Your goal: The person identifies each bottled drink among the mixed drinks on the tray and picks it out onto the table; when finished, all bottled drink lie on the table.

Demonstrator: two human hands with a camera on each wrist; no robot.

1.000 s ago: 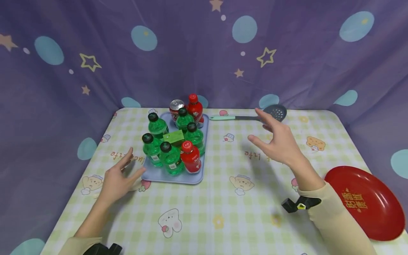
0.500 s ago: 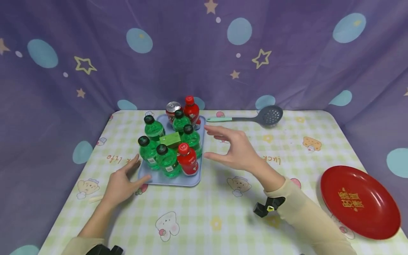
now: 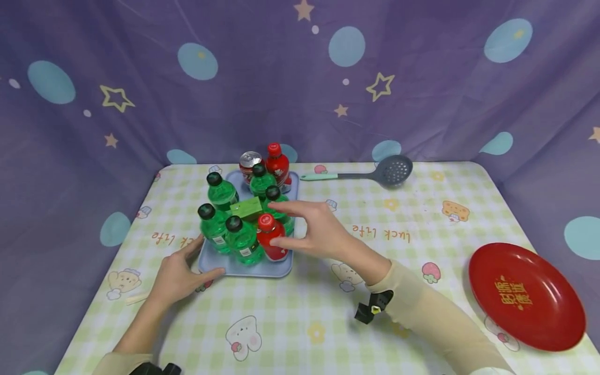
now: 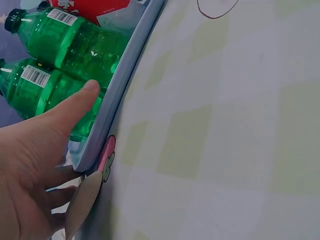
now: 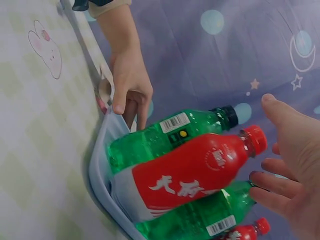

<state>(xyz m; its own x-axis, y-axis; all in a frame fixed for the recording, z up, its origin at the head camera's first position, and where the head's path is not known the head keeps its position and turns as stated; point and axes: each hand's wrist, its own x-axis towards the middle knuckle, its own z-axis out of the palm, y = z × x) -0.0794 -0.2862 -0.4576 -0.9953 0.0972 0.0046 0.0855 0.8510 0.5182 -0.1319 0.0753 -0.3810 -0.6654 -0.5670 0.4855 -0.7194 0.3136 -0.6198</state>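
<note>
A light blue tray (image 3: pixel 269 269) at the left of the table carries several green bottles with black caps (image 3: pixel 244 242), two red bottles, a soda can (image 3: pixel 250 162) and a small green box (image 3: pixel 247 208). My left hand (image 3: pixel 175 276) is at the tray's front left corner, thumb by the front rim and fingers along the left side. My right hand (image 3: pixel 323 229), thumb and fingers spread apart, reaches over the right side beside the front red bottle (image 5: pixel 185 172). In the right wrist view a gap shows between its fingers (image 5: pixel 277 187) and that bottle's red cap.
Behind and right of the tray lies a slotted skimmer (image 3: pixel 392 171) with a mint handle. A red oval plate (image 3: pixel 558 297) with gold characters sits at the right edge. A checked cloth (image 3: pixel 300 333) covers the table, and a purple curtain (image 3: pixel 262 104) hangs behind.
My right hand has moved left and down from near the skimmer to the front red bottle. My left hand has stayed by the tray corner, coming slightly closer in.
</note>
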